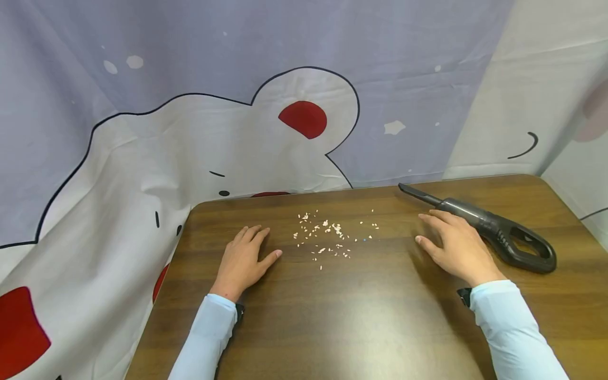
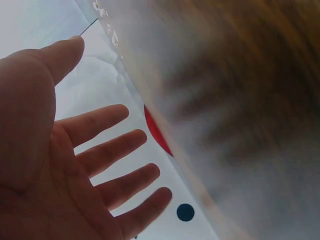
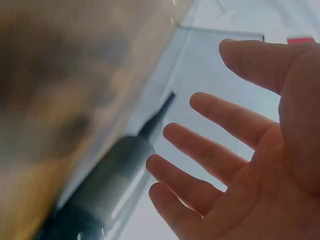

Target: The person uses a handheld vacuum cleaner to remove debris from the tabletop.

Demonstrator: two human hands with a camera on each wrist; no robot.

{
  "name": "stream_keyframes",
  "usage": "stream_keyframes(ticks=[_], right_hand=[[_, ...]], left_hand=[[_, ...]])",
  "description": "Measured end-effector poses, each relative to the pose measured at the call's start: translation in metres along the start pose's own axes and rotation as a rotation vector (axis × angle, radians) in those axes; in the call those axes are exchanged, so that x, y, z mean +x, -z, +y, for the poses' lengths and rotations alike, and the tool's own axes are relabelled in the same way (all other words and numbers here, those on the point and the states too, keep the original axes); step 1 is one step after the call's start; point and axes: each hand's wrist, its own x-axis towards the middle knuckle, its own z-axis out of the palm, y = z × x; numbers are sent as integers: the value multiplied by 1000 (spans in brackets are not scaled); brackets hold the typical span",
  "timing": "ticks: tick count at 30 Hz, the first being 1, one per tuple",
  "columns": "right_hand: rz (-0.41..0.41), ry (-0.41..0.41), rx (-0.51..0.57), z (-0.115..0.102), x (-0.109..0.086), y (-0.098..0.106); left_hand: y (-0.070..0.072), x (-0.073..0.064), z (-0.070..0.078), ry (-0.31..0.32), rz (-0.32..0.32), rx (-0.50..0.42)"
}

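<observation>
Small white bits like rice grains lie scattered over the far middle of the wooden table. To their left is my left hand, palm down, fingers spread and holding nothing. My right hand hovers over the table to the right of the bits, its fingers relaxed and nothing in them. Just beyond and right of it lies a black handheld vacuum cleaner with a narrow nozzle pointing to the far left. In the right wrist view the vacuum cleaner shows beside my spread fingers.
A patterned curtain with white, lilac and red shapes hangs along the table's far and left edges. A thin dark cable runs past the right edge. A tiny blue speck sits among the white bits.
</observation>
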Motion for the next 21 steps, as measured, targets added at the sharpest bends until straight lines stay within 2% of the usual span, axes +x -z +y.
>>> stream_keyframes(ticks=[4,12,21], right_hand=[[51,-42,27,14,-2,17],[57,-233,56,63,-18,48],[51,-407,-8,115,-39,56]], left_hand=[[1,0,1,8,-12,1],[2,0,2,6,-18,-4],[4,-2,3,0,-17,-6]])
